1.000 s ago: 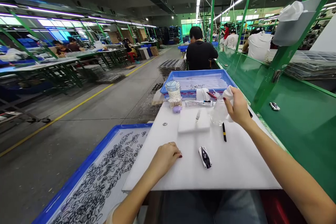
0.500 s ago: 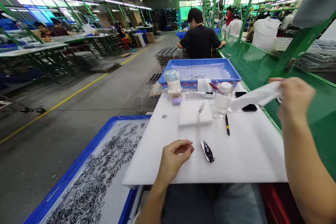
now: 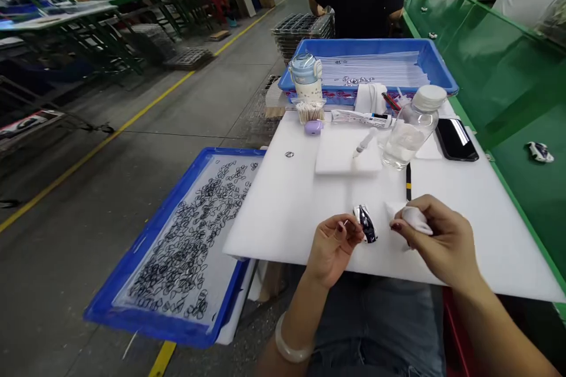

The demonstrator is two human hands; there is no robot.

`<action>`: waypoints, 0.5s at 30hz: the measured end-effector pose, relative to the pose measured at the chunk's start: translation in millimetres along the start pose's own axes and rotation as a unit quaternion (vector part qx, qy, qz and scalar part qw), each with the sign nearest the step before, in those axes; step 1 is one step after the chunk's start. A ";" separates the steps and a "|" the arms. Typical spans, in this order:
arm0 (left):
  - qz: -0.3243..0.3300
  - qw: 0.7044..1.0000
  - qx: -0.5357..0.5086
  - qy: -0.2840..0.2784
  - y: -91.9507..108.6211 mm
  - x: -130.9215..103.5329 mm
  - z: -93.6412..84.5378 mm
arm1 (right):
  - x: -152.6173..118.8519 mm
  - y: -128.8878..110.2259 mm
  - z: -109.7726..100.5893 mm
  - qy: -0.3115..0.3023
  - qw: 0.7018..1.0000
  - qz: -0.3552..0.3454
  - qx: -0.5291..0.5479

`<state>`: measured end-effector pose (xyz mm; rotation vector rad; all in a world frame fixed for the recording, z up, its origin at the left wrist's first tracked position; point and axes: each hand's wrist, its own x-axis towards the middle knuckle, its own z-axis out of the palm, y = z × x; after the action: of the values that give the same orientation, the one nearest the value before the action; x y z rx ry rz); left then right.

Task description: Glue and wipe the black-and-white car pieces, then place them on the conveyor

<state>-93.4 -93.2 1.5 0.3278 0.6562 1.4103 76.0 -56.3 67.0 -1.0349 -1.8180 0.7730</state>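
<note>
A white cloth (image 3: pixel 418 220) is bunched in my right hand (image 3: pixel 442 238), its fingers closed around it above the white foam work surface (image 3: pixel 274 218). My left hand (image 3: pixel 333 247) is held in a pinch just left of the cloth; whatever lies between its fingertips is too small to make out. Behind those fingertips a small black-and-white toy car (image 3: pixel 365 224) rests on the foam, partly covered by them. Beyond my right hand lies a black tool with a yellow band (image 3: pixel 408 181), its near end hidden.
A clear jar of liquid (image 3: pixel 404 138), a phone (image 3: pixel 457 138) and a foam block with a small tube (image 3: pixel 363 142) stand farther back. Cotton swabs (image 3: pixel 309 111) and a cup (image 3: pixel 306 76) are near the blue bin (image 3: pixel 375 46). Left sits a tray of black loops (image 3: pixel 186 235).
My right hand has come down from the right with the cloth, which is now bunched up. My left hand has moved right, beside the toy car. The view has tilted downward.
</note>
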 end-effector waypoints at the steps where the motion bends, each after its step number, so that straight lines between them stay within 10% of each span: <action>1: -0.004 1.000 0.003 -0.001 0.0 0.0 -0.3 | -0.9 -1.2 8.1 0.026 0.999 -0.044 -0.009; 8: 0.019 1.000 0.015 0.017 -2.5 -2.0 -0.6 | -4.7 -2.1 41.7 0.058 0.953 -0.266 -0.134; 15: 0.027 0.998 0.048 0.033 -4.4 -2.6 1.0 | -5.9 -4.0 20.5 0.021 0.943 -0.286 -0.169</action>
<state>-89.3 -96.2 0.4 0.3786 0.7750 1.4484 57.7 -65.2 59.4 -0.6547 -2.1098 0.0881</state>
